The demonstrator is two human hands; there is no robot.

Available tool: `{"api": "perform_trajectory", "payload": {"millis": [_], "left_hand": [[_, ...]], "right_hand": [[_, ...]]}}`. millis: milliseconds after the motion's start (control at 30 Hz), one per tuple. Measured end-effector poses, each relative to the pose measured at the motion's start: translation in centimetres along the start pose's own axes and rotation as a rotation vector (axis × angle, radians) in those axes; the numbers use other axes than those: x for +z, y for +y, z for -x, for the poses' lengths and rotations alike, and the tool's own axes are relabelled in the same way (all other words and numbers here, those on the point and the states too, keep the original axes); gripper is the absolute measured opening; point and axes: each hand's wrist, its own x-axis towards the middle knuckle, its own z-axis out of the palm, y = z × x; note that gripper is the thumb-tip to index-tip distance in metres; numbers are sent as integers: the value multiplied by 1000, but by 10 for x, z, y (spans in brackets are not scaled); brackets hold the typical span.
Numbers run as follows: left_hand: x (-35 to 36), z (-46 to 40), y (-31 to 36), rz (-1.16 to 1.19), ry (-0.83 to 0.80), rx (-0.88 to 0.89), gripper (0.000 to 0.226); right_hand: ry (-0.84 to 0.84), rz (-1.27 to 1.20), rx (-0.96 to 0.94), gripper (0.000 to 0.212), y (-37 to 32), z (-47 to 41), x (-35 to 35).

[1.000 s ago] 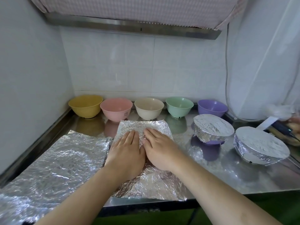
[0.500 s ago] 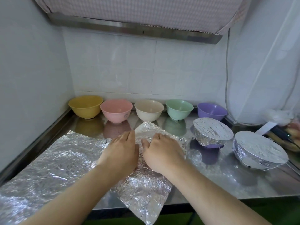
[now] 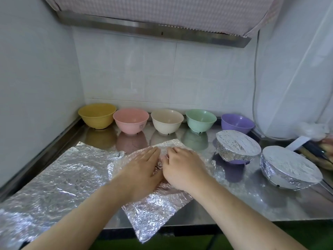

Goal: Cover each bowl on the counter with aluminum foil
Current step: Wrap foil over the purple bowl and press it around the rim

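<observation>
Steel kitchen counter point(image 3: 234, 204) in a white-tiled corner, beneath the metal edge of a range hood point(image 3: 153, 31). At the centre, fingers of both hands straight and held close together, laid flat on a crumpled foil sheet point(image 3: 155, 204); nothing pinched, nothing gripped. Left hand point(image 3: 142, 170) and right hand point(image 3: 182, 168) side by side, thumbs nearly meeting over a raised wrinkle in the sheet. Bare forearms reaching in from the near edge. Sheet turned at an angle, far corner pointing toward the row of bowls, near corner hanging over the counter's front lip. Just left, partly tucked under it, a second, larger foil sheet point(image 3: 54, 181) spread flat toward the near-left corner.

To the right, two bowls already wrapped: a foil-covered purple bowl point(image 3: 237, 148) with a strip of purple showing at the base, and, nearer and further right, a foil-covered bowl point(image 3: 288, 168) wrapped down its whole side, colour hidden.

Along the far wall, five uncovered bowls upright in a line, left to right: yellow bowl point(image 3: 97, 115), pink bowl point(image 3: 131, 120), cream bowl point(image 3: 167, 120), green bowl point(image 3: 201, 120), purple bowl point(image 3: 237, 123), each mirrored in the steel.

At the far-right edge, a jumble of small items too blurred to identify; above it, a thin cable point(image 3: 255, 87) down the wall beside a white curtain point(image 3: 297, 78).
</observation>
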Motion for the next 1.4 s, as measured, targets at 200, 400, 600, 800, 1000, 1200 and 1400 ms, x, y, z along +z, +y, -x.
{"api": "perform_trajectory", "payload": {"millis": [200, 400, 600, 800, 1000, 1200, 1400], "left_hand": [[3, 10, 15, 124, 167, -49, 49], [21, 7, 25, 142, 149, -241, 68], [24, -2, 1, -193, 122, 87, 47], [21, -1, -4, -57, 141, 48, 71], [30, 12, 28, -120, 151, -127, 60], [35, 11, 24, -131, 168, -179, 109], [26, 23, 53, -92, 188, -338, 89]], "right_hand": [[41, -106, -149, 59, 1, -13, 12], [26, -60, -168, 71, 7, -9, 20], [90, -100, -32, 36, 12, -4, 15], [68, -158, -208, 47, 13, 2, 8], [36, -164, -184, 52, 12, -1, 10], [-11, -325, -47, 55, 20, 13, 0], [23, -330, -17, 53, 18, 17, 2]]}}
